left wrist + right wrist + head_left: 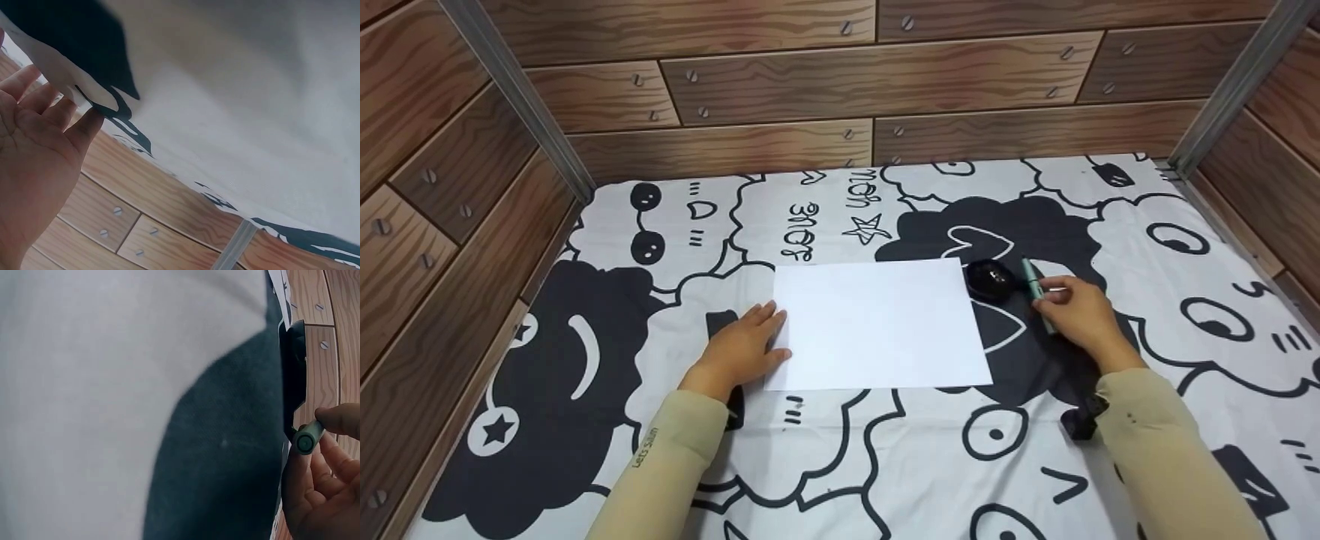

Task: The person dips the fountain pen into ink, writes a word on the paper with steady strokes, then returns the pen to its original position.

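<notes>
A blank white sheet of paper (877, 326) lies flat on the patterned cloth in the head view. My left hand (742, 345) is at its left edge, fingertips and thumb touching the margin; the left wrist view shows that hand (42, 135) from the palm side, fingers fairly straight. To the right of the paper, my right hand (1076, 311) pinches a slim green marker (1031, 277) between thumb and fingers. The marker's round end (304, 443) faces the camera in the right wrist view. Close beside the marker sits a glossy black rounded object (991, 280), near the paper's right edge.
A black-and-white cartoon cloth (825, 465) covers the table. Wood-plank-print walls (780, 82) enclose the back and both sides, with grey metal posts (521, 97) at the corners. A small black device (1081, 422) is at the right wrist.
</notes>
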The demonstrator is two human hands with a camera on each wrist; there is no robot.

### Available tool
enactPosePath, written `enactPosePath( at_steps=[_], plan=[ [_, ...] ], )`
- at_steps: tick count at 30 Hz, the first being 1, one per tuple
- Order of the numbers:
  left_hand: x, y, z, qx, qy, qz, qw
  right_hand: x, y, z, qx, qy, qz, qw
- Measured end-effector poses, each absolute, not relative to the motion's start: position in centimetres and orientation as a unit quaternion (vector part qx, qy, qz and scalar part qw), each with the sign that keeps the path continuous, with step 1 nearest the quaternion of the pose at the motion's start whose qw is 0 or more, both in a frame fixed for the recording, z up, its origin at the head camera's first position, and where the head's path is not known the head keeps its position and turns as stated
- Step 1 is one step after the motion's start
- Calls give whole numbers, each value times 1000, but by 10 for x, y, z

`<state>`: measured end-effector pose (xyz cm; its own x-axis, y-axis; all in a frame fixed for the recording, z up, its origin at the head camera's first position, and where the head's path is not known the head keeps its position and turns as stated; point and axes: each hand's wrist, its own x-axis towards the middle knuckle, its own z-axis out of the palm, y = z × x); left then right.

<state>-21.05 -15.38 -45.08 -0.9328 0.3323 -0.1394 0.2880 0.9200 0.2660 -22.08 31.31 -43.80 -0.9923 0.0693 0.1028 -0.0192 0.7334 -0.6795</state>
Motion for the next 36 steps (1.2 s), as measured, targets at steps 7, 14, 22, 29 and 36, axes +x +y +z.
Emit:
enactPosePath(
  at_steps=[7, 14, 22, 29, 36],
  plan=[
    [-211, -154, -451, 157, 976, 118, 93, -219, 312, -439, -4, -909, 413, 55],
    [-210, -154, -451, 156, 976, 119, 94, -218, 309, -438, -2, -874, 487, 12],
    [-210, -154, -452, 157, 976, 122, 89, -218, 306, -436, -12, -857, 514, -25],
    [-209, -155, -452, 158, 975, 125, 91, -219, 302, -432, 1, -867, 497, -33],
    [-210, -154, -452, 152, 976, 126, 96, -222, 298, -433, 21, -869, 494, -17]
  ],
)
